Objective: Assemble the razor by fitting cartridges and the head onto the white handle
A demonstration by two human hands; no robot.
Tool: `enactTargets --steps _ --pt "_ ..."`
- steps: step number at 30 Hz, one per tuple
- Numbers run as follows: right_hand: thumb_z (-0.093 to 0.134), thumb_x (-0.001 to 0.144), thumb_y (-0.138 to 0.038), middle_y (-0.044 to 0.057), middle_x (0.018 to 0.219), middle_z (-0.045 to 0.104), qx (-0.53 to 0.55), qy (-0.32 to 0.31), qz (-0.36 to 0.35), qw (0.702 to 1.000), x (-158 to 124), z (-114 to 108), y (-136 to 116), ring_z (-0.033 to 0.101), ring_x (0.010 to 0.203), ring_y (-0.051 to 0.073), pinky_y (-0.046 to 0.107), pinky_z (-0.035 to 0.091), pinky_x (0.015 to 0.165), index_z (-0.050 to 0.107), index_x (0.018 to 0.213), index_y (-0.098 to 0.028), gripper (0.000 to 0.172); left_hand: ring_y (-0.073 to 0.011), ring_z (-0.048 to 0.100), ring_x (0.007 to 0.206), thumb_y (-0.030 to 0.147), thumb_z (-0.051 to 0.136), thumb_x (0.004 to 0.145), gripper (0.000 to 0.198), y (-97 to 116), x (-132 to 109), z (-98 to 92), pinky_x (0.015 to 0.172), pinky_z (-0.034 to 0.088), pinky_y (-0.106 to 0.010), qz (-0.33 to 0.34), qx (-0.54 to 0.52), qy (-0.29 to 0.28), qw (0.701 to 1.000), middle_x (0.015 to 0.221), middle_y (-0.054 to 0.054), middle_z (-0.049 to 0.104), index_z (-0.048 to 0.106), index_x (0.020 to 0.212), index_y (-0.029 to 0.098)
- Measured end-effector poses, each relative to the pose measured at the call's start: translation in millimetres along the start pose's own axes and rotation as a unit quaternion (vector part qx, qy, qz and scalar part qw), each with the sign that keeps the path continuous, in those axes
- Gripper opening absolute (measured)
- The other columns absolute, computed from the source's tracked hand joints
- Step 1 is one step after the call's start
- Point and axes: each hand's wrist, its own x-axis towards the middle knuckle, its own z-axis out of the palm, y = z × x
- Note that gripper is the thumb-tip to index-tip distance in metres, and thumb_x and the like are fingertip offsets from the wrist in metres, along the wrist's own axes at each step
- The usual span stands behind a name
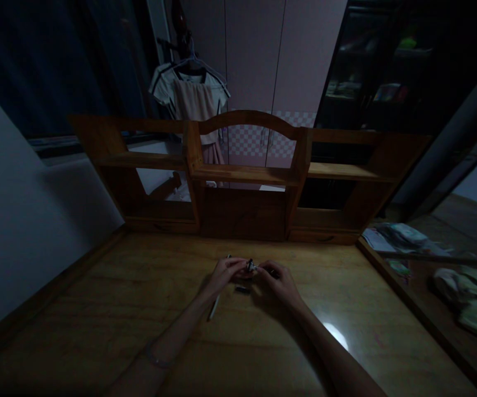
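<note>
Over the middle of the wooden desk (159, 331), both hands meet at a small black-and-white object (250, 266), too small and dim to name. My left hand (226, 274) pinches it from the left, fingers closed. From the other side, my right hand (278, 280) is closed in a pinch at its right end, where a thin light tip shows. A small flat black piece (242, 290) lies on the desk just below the hands. A slim, pale stick-like thing (214, 306) rests partly hidden beneath my left hand and wrist.
A wooden shelf unit (246, 175) with small drawers borders the desk's far edge. Beyond hang clothes (192, 96) in front of a pink cabinet (255, 60). At left is a white wall (6, 220). Papers (403, 238) and crumpled cloth (473, 300) lie past the right edge.
</note>
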Motion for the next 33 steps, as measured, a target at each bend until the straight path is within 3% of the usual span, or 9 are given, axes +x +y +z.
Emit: enactTargets --steps 8,17,28,33 --pt "0.055 0.082 -0.038 0.005 0.08 0.067 0.012 -0.007 0.013 1.0 1.4 -0.1 0.3 0.061 0.074 0.018 0.027 0.047 0.068 0.067 0.084 -0.019 0.023 -0.0244 0.067 0.086 0.047 0.068 0.072 0.044 -1.1 2.0 -0.2 0.083 0.051 -0.037 -0.005 0.006 -0.021 1.0 0.098 -0.012 0.07 0.069 0.095 0.011" --pt "0.056 0.08 -0.037 0.002 0.072 0.065 0.011 -0.018 0.02 1.0 0.8 -2.3 -0.7 0.058 0.067 0.015 0.024 0.044 0.061 0.067 0.08 -0.019 0.021 -0.0226 0.067 0.082 0.043 0.072 0.068 0.042 -7.0 1.4 3.0 0.077 0.053 -0.035 0.018 0.034 -0.024 0.999 0.091 -0.013 0.07 0.07 0.091 0.008" --pt "0.055 0.082 -0.042 0.004 0.078 0.065 0.035 -0.015 0.024 0.999 3.6 -2.8 5.4 0.058 0.071 0.017 0.026 0.045 0.064 0.066 0.083 -0.021 0.024 -0.0219 0.068 0.082 0.045 0.07 0.07 0.043 -3.8 0.9 3.1 0.078 0.053 -0.036 0.027 0.016 -0.008 0.999 0.09 -0.01 0.07 0.061 0.097 0.013" --pt "0.055 0.081 -0.047 0.004 0.074 0.061 0.049 0.038 0.031 0.998 8.2 -10.8 10.1 0.054 0.068 0.016 0.026 0.044 0.062 0.065 0.082 -0.02 0.029 -0.0208 0.064 0.085 0.039 0.068 0.072 0.029 7.3 5.8 -13.3 0.081 0.049 -0.035 0.072 0.159 -0.031 0.984 0.09 -0.009 0.069 0.066 0.085 0.014"
